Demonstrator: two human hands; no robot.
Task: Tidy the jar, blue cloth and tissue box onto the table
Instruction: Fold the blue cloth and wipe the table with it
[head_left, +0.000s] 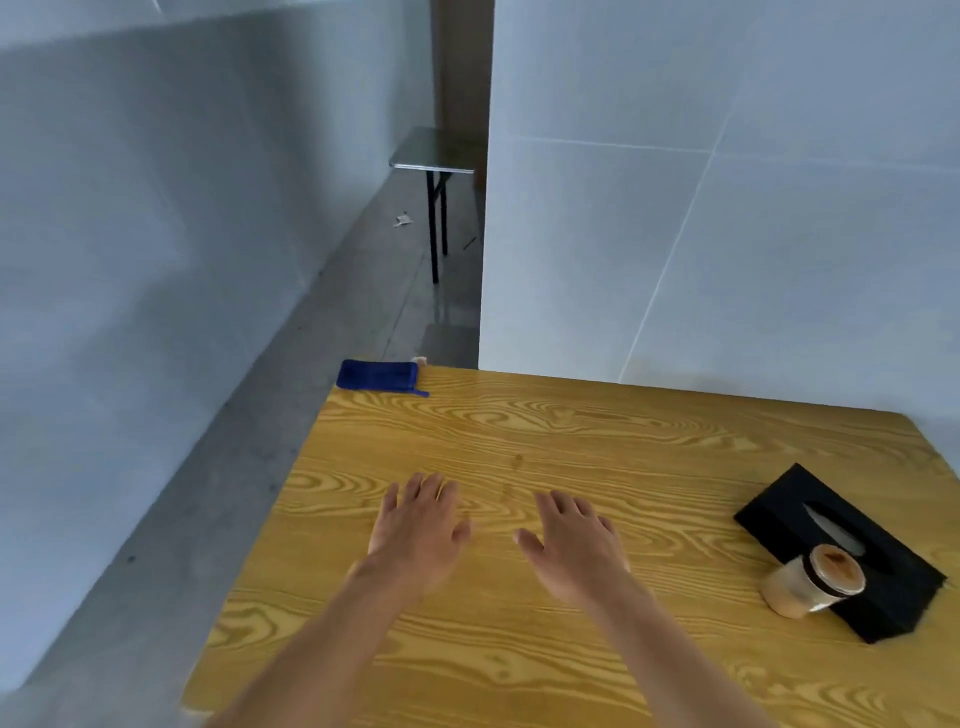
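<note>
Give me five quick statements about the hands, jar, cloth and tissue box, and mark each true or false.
1. Both hands, left hand and right hand, are open and hold nothing. True.
2. The jar stands upright in the table's middle. False: it lies tipped against the tissue box.
3. The blue cloth sits at the table's far left corner. True.
4. The tissue box is white. False: it is black.
5. The right hand grips the cloth. False: the cloth lies far from both hands.
</note>
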